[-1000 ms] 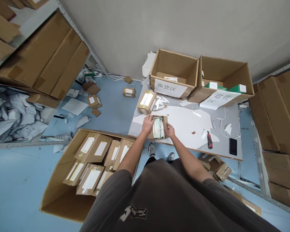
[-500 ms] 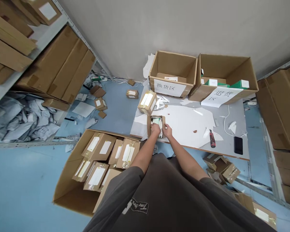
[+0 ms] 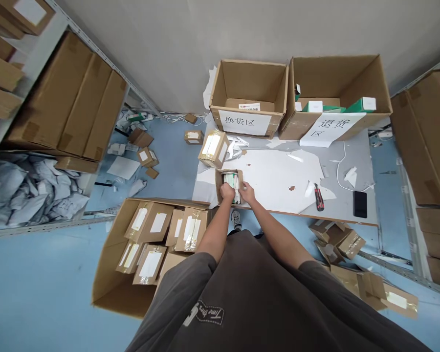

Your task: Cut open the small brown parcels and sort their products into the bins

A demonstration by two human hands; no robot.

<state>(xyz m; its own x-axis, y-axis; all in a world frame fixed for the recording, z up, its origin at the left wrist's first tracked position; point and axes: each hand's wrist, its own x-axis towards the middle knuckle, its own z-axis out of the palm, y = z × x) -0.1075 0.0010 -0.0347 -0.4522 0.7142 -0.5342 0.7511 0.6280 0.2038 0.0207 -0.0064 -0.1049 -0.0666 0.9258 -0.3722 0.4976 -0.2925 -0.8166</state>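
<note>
A small opened cardboard box (image 3: 218, 189) stands at the near left edge of the table. Inside it are a green-and-white box (image 3: 229, 179) and white paper (image 3: 236, 182). My left hand (image 3: 227, 191) reaches down into the cardboard box, its fingers curled against the contents; what they grip is hidden. On the right side wall, my right hand (image 3: 247, 193) pinches the cardboard. Just behind stands a taped carton (image 3: 213, 148) with a white label.
Two large open cartons with handwritten signs (image 3: 245, 122) (image 3: 332, 128) line the table's back. A red-and-black utility knife (image 3: 319, 197) and a phone (image 3: 360, 204) lie at right. A big carton (image 3: 108, 264) of labelled parcels stands at lower left; a shelf (image 3: 40, 63) rises beyond.
The camera view has shifted, so the table and cartons sit slightly further left and higher. Both hands stay at the small cardboard box, the left still inside it.
</note>
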